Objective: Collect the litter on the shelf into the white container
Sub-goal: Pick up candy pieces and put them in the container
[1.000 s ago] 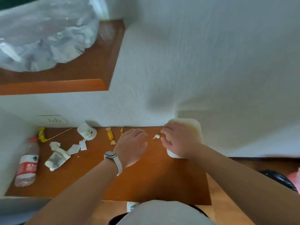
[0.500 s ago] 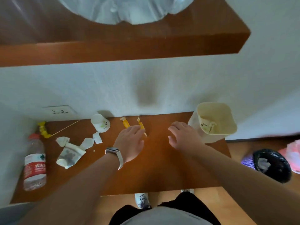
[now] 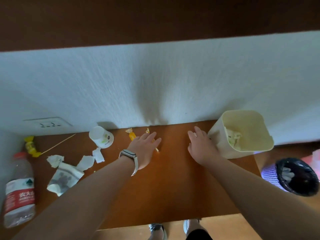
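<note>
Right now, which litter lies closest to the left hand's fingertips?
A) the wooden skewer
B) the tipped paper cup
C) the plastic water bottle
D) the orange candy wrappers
D: the left hand reaches with straight fingers over the orange candy wrappers by the wall; the other litter lies further to the left.

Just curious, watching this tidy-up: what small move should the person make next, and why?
Probably curl the left hand round the orange candy wrappers right beside its fingers: both hands look open and hold nothing, and the white container stands just beyond the right hand, ready for them.
</note>
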The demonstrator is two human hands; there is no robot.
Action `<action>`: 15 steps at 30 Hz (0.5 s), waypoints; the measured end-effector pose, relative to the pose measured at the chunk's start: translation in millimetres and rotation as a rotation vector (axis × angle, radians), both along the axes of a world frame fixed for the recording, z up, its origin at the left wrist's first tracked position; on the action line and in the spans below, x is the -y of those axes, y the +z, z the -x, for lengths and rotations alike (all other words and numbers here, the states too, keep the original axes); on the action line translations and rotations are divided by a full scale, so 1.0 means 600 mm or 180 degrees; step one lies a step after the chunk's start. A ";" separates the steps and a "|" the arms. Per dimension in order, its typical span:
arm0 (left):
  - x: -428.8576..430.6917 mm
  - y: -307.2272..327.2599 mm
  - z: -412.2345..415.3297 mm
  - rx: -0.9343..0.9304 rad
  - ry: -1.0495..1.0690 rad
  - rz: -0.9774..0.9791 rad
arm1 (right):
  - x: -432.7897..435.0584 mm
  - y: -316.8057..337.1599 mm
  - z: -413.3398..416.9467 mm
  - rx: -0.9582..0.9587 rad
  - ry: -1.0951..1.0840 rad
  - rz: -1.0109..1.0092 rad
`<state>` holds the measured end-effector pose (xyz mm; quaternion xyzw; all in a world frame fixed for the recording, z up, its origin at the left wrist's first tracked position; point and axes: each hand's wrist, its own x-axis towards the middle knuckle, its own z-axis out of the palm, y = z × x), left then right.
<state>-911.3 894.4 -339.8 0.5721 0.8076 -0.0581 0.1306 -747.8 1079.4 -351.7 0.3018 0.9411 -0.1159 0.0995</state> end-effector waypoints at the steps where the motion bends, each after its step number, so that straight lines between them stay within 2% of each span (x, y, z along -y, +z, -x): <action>1: -0.002 -0.001 0.001 -0.0016 -0.0054 0.0042 | 0.000 -0.004 0.001 -0.0016 -0.0049 -0.0003; 15: 0.009 -0.005 -0.032 -0.0006 -0.0493 -0.0344 | 0.057 -0.021 -0.057 -0.0095 0.0058 0.0274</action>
